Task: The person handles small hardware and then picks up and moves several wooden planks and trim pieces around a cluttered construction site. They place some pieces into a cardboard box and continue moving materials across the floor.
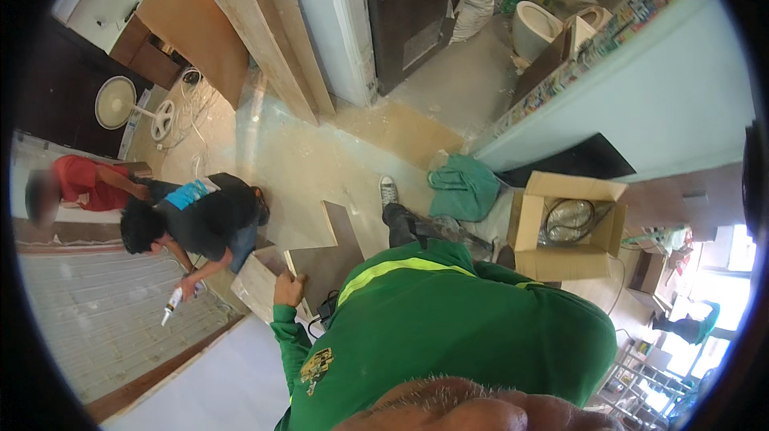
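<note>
Left hand [288, 290]: our grip is closed on the left edge of the notched board.
Right hand: it lies outside our view, so we cannot tell how that grip stands.
Notched board [343, 261]: flat, smooth-looking brownish wood with pale cut edges and a square step taken out of one corner; we have it at our left side, against the front of our shirt.
Direction: its narrow arm points away from us, toward the top of the view; our shirt hides the lower part, so we cannot tell the full long axis.
Pale board [258, 285]: light, streaky wood, just left of our hand.
Shirt [481, 311]: soft green cloth with a yellow band and a yellow-and-dark emblem [316, 365], its details too small for us to read.
Cardboard box [525, 235]: square, flaps open, with a coiled dark cable inside.
Green cloth [465, 188]: a crumpled heap near our shoe [388, 191].
Co-worker [210, 219]: crouched to our left, holding a white tube [173, 301] with a pointed nozzle.
</note>
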